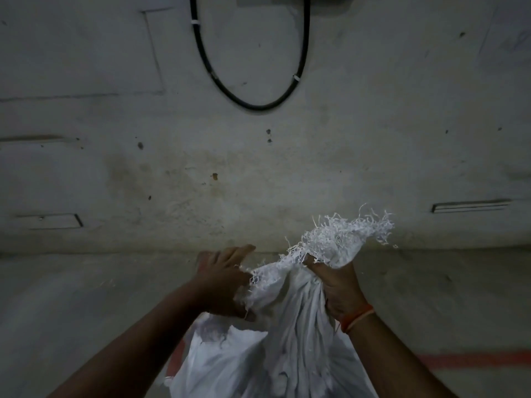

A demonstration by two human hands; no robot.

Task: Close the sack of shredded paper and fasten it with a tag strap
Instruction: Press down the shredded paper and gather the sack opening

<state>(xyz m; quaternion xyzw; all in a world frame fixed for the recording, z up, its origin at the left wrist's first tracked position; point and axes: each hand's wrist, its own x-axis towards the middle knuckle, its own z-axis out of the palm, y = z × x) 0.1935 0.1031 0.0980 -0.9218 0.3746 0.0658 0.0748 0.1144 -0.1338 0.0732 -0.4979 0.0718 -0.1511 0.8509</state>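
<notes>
A white woven sack (287, 349) stands in front of me at the bottom centre, its top gathered into a bunch. My right hand (340, 288) is clenched around the gathered neck, and the frayed mouth (342, 239) fans out above the fist. My left hand (227, 280) grips the loose frayed edge of the sack on the left side of the neck. The shredded paper inside is hidden by the cloth. I see no tag strap.
A grey concrete wall (258, 168) rises just behind the sack, with a black cable loop (253, 104) hanging on it. The concrete floor carries a red painted line (465, 359) at the right.
</notes>
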